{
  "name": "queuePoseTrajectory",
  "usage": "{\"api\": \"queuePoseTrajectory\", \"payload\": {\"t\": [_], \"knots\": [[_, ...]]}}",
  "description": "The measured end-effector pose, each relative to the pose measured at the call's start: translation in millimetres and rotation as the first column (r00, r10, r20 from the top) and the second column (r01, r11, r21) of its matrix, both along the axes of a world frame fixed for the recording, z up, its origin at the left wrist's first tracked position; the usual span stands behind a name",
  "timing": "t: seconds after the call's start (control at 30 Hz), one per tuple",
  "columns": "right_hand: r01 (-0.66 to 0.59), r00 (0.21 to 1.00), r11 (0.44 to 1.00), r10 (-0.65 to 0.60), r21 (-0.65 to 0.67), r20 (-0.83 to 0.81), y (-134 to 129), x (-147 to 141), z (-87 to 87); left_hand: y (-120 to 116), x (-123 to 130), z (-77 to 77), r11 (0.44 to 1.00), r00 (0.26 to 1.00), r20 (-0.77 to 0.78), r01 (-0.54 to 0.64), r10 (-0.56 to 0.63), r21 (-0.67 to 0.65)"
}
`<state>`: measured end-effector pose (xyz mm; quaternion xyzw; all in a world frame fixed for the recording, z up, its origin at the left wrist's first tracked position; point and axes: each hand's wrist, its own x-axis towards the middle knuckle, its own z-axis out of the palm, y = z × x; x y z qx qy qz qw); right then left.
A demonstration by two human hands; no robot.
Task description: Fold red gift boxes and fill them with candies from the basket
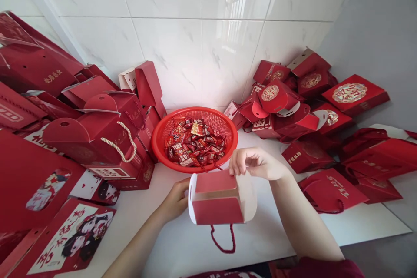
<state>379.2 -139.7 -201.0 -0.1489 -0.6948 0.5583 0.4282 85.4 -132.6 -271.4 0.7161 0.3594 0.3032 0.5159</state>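
Observation:
A small red gift box point(219, 210) with white end flaps is held above the white table, its top panels folded in with a gap between them. A dark red cord handle point(224, 249) hangs below its near side. My left hand point(177, 200) grips the box's left end, its fingers partly hidden behind the white flap. At the upper right, my right hand point(256, 164) has its fingers curled over the top edge beside the right flap point(249, 197). Just behind the box stands a red plastic basket point(156, 137) with many red-wrapped sweets point(195, 143) in it.
Red gift boxes and bags point(97, 139) crowd the left side, one with a cream rope handle point(125, 152). Another heap of red boxes point(286, 100) fills the right. A white tiled wall point(169, 52) rises behind the white table point(182, 247).

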Motion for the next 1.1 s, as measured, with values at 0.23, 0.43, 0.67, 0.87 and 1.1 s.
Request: {"api": "queuePoseTrajectory", "payload": {"t": [0.23, 0.43, 0.67, 0.87, 1.1], "knots": [[0.229, 0.802, 0.944, -0.322, 0.238, 0.504, -16.5, -9.2, -10.8, -21.7, -19.2, 15.0, 0.929, 0.947, -0.104, -0.271, 0.304, 0.253], [0.341, 0.756, 0.841, -0.511, 0.419, 0.409, -47.0, -19.9, 7.0, -58.7, -3.1, 53.8, 0.722, 0.986, -0.155, 0.068, 0.055, 0.688], [0.347, 0.545, 0.819, -0.573, 0.457, 0.612, -90.0, -35.1, 4.9, -73.6, 14.5, 47.2, 0.688, 0.972, -0.235, 0.180, -0.014, 0.703], [0.524, 0.342, 0.773, -0.576, 0.358, 0.743, -82.3, -30.2, -21.0, -74.9, 9.1, 25.3, 0.742, 0.946, -0.321, 0.190, 0.035, 0.643], [0.476, 0.586, 0.877, -0.259, -0.067, 0.767, -59.8, -22.3, -35.6, -80.7, -5.9, -1.7, 0.860, 0.977, -0.215, 0.113, -0.004, 0.498]]}}
